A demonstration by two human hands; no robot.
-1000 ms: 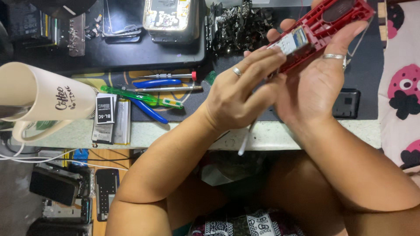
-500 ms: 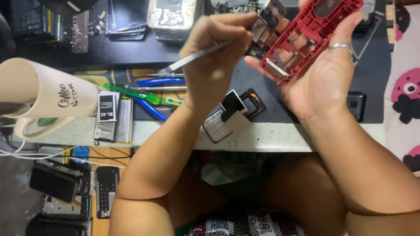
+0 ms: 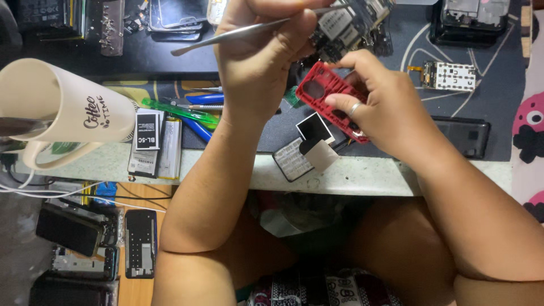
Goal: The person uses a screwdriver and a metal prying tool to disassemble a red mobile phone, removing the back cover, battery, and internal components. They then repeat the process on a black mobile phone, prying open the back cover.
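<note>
Between the fingertips of my left hand (image 3: 258, 54), which is clenched, sits a pair of metal tweezers (image 3: 238, 33), its handle end slanting down to the left and its tips lost against a bare circuit board (image 3: 351, 20) at the top edge. My right hand (image 3: 385, 110) grasps a red phone frame (image 3: 323, 90) by its lower end, thumb and ringed finger on its face, tilted just above the dark work mat (image 3: 481, 85). Beneath the frame lie a small keypad and loose screen pieces (image 3: 309, 147), at the table's front edge. Farther left are screwdrivers (image 3: 187, 110), two flat batteries (image 3: 156, 144) and a cream mug (image 3: 51, 102). As I judge it, the tweezers could slip and scratch the board, and a stray wrist could nudge the loose pieces off the edge.
</note>
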